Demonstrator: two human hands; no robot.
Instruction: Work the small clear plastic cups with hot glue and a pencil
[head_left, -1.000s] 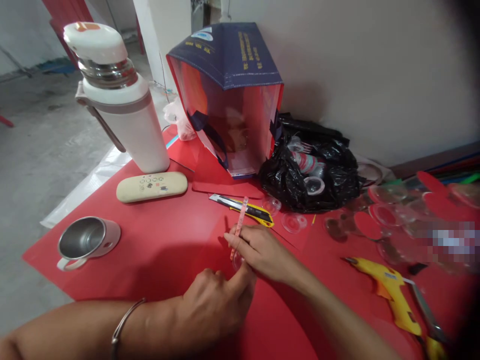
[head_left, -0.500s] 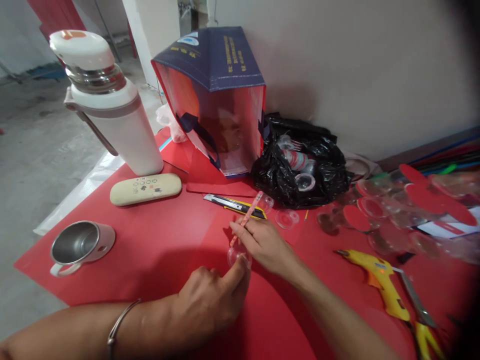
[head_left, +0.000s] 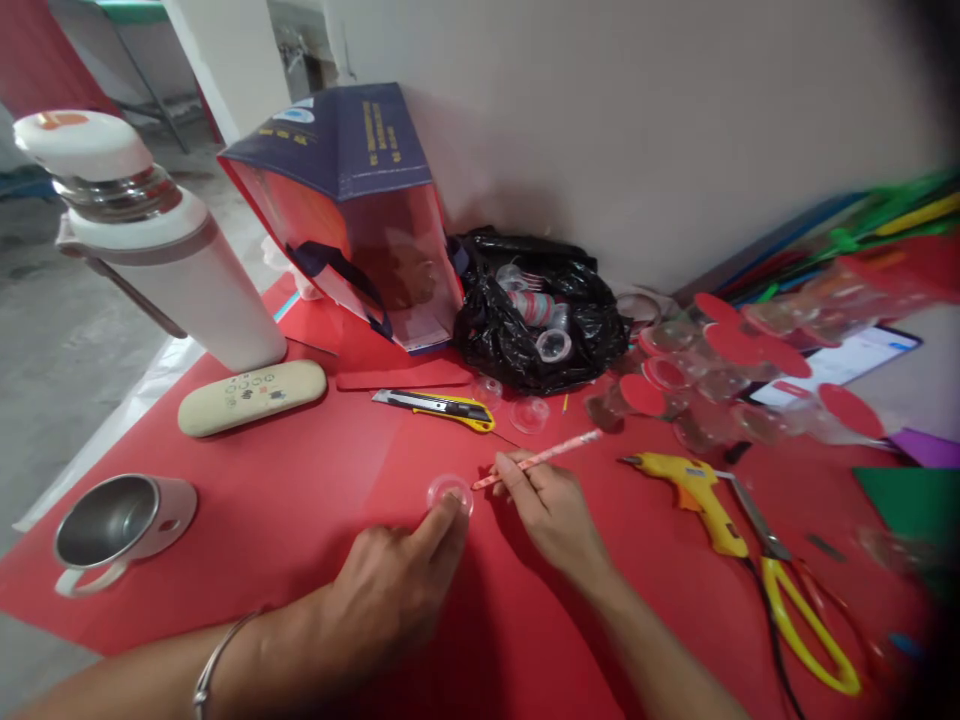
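My left hand (head_left: 397, 575) is closed, with its fingertips pressing a small round clear plastic lid (head_left: 442, 486) down on the red sheet (head_left: 315, 520). In my right hand (head_left: 555, 515) is a pink patterned pencil (head_left: 559, 450), gripped near its point. The pencil leans low to the right, its tip close to the lid's right edge. Beyond the hands lie a yellow utility knife (head_left: 442, 406) with its blade out and another clear lid (head_left: 529, 413).
A white thermos (head_left: 202, 280), eyeglass case (head_left: 251, 398) and mug (head_left: 169, 515) stand on the left. Behind are a blue bag (head_left: 352, 140) and a black plastic bag (head_left: 480, 325). To the right lie a yellow glue gun (head_left: 694, 490), scissors (head_left: 802, 620) and clear cups with red discs (head_left: 720, 340).
The pencil has swung from steep to a low rightward slant, and its tip has moved round to the lid's right side. My left hand still presses the lid. The view has turned rightward.
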